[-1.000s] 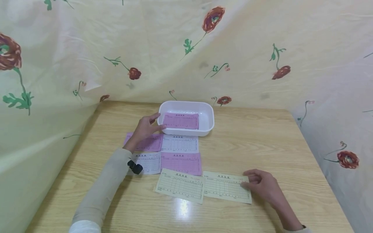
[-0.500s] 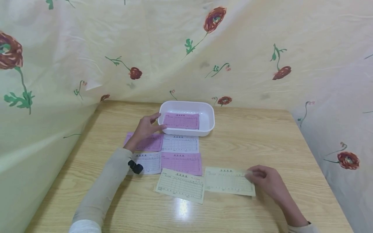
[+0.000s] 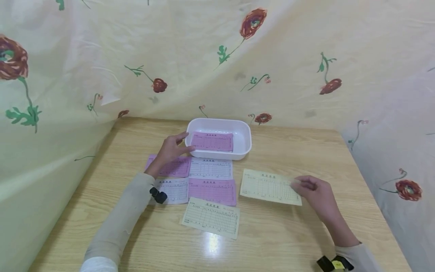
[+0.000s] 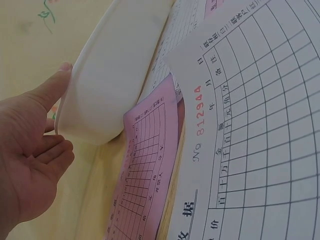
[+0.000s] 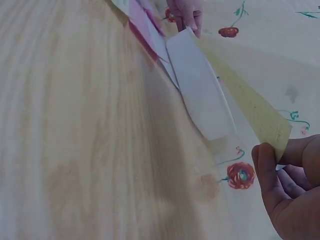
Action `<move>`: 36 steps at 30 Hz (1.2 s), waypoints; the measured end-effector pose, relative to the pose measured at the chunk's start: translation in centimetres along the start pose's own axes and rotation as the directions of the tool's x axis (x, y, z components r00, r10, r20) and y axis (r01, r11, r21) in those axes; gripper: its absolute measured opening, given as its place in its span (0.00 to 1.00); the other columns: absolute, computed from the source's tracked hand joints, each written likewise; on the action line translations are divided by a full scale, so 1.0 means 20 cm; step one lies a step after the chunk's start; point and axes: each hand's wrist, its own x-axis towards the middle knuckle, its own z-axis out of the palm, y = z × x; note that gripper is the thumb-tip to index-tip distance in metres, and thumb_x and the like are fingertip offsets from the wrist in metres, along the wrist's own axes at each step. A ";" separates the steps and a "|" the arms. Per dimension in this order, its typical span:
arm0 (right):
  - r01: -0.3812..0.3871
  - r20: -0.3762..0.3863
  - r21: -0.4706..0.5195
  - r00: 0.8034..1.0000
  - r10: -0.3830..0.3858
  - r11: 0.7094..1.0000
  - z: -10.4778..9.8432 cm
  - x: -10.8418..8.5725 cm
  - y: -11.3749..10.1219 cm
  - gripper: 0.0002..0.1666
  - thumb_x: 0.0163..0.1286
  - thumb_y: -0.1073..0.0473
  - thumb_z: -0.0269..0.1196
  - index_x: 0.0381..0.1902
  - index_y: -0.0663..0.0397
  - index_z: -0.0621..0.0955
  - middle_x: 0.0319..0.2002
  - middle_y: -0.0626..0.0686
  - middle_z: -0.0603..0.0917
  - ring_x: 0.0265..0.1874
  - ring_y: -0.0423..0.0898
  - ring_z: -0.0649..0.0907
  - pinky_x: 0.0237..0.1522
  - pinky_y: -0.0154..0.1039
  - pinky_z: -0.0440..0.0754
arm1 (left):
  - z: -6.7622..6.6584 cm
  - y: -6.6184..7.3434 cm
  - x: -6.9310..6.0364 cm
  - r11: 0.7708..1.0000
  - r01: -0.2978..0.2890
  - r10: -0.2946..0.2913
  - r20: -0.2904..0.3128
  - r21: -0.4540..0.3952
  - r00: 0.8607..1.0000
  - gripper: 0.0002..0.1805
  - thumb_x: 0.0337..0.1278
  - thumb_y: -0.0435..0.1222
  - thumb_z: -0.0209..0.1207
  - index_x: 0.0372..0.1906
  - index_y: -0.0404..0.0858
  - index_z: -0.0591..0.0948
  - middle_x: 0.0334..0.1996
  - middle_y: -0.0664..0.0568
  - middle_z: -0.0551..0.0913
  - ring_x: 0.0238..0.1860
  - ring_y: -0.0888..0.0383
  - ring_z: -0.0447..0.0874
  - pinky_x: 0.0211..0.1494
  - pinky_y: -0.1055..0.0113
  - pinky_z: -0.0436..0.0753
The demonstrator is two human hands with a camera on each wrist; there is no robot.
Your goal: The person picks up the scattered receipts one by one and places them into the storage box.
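Pinched at its right edge by my right hand (image 3: 316,197), a pale yellow receipt slip (image 3: 266,187) is lifted off the table; the right wrist view shows this slip (image 5: 255,110) between thumb and fingers. My left hand (image 3: 170,150) holds the left end of a white plastic tray (image 3: 242,151), with the thumb at its near corner. A pink receipt slip (image 3: 212,142) lies inside the tray. In the left wrist view, the hand's (image 4: 30,155) fingertip meets the tray's rim, and the other fingers are bent beside its wall.
Another yellow slip (image 3: 211,219) lies nearest me. Pink slips (image 3: 212,191) and white slips (image 3: 210,169) are laid out in front of the tray, some partly under my left arm. A flowered cloth (image 3: 204,56) hangs behind and beside the wooden table (image 3: 306,151).
My right hand has raised the yellow slip from beside the other yellow slip and moved it away from me and slightly right. My left hand stays at the tray.
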 end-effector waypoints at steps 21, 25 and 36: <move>0.029 -0.048 0.167 0.999 -0.021 0.986 0.04 0.33 -0.31 0.31 0.68 0.41 0.69 0.54 0.61 0.82 0.39 0.39 0.89 0.41 0.35 0.87 0.42 0.27 0.87 | 0.00 0.02 0.01 1.000 -0.011 0.011 -0.001 0.006 1.000 0.45 0.57 0.46 0.73 0.75 0.36 0.66 0.78 0.47 0.63 0.77 0.45 0.63 0.77 0.53 0.69; 0.053 -0.060 0.201 0.997 -0.042 0.978 0.06 0.39 -0.36 0.29 0.68 0.43 0.70 0.52 0.63 0.82 0.37 0.38 0.88 0.40 0.35 0.87 0.43 0.28 0.88 | 0.00 0.02 0.00 1.000 -0.012 0.012 -0.004 0.007 1.000 0.45 0.57 0.46 0.73 0.75 0.36 0.67 0.77 0.46 0.63 0.77 0.44 0.63 0.77 0.53 0.69; 0.094 -0.071 0.291 0.995 -0.076 0.952 0.12 0.60 -0.50 0.26 0.68 0.53 0.72 0.54 0.67 0.82 0.35 0.39 0.88 0.38 0.35 0.87 0.44 0.28 0.88 | 0.01 0.02 0.00 1.000 0.014 -0.014 -0.007 0.002 1.000 0.45 0.57 0.46 0.73 0.76 0.37 0.67 0.78 0.48 0.63 0.77 0.44 0.63 0.78 0.53 0.69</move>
